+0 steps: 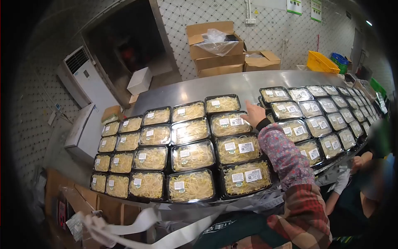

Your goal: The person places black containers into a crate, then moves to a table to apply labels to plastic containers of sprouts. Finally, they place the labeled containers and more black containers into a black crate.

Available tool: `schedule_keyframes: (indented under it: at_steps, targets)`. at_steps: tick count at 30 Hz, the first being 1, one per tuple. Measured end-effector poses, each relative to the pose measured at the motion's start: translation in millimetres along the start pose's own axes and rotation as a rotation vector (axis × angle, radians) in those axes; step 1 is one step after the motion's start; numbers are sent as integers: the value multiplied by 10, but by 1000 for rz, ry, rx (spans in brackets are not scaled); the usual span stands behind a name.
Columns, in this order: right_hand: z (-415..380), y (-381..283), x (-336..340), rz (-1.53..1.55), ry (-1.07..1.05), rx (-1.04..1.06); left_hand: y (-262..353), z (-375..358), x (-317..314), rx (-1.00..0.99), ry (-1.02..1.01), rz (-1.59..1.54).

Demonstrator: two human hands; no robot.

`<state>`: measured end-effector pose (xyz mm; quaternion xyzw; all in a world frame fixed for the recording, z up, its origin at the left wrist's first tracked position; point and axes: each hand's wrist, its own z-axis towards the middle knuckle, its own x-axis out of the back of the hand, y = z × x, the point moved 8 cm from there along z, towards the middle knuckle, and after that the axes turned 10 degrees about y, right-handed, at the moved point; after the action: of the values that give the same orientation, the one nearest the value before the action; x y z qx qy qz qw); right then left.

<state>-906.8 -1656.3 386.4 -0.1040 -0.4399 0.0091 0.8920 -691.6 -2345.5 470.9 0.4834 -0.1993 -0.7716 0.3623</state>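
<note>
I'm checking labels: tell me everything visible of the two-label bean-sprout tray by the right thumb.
The bean-sprout tray looks plastic: black, rectangular, clear-covered. Pale yellow sprouts show through. Two white labels sit side by side, print unreadable. It lies flat among similar trays; the right hand is at its right edge, contact unclear.

Against a white tiled wall with dark diagonal lattice lines stands an open brown cardboard box, clear plastic film spilling over its front. A smaller brown cardboard box sits beside it. Further right: a yellow plastic crate, then blue and green plastic baskets. Left: a white upright air conditioner; a white rectangular box near the dark doorway.
</note>
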Motion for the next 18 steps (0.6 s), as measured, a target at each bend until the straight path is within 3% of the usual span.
schedule_keyframes:
  at_steps: [2,3,4,5,6,7,8,10,13,15,18]
  targets:
    - [10,-413,413,416,-16,-114,-860,100,-384,-93,521,251]
    - [-18,-646,395,730,-69,-126,-1316,188,-511,111,205,259]
    - [-160,-1085,585,1023,-293,-173,-1595,184,-581,96,353,710]
    - [-379,-1508,738,1214,-536,-205,-1940,122,-652,260,420,664]
    - [-645,-1830,767,1308,-717,-216,-2178,135,-882,316,348,681]
    - [-832,-2119,837,1285,-658,100,-2434,90,-883,377,329,627]
    - [-994,-2345,1005,1236,-727,109,-2568,96,-997,392,261,573]
    - [-1180,-2529,978,1214,-667,136,-2767,48,-1101,406,223,449]
    - [-1351,-2546,762,1221,-683,-29,-2799,-55,-976,438,134,503]
    - [-1390,-2605,821,1159,-616,-53,-2852,-100,-770,416,77,580]
    - [-1535,-2720,829,1202,-520,-65,-2601,56,-955,308,-39,582]
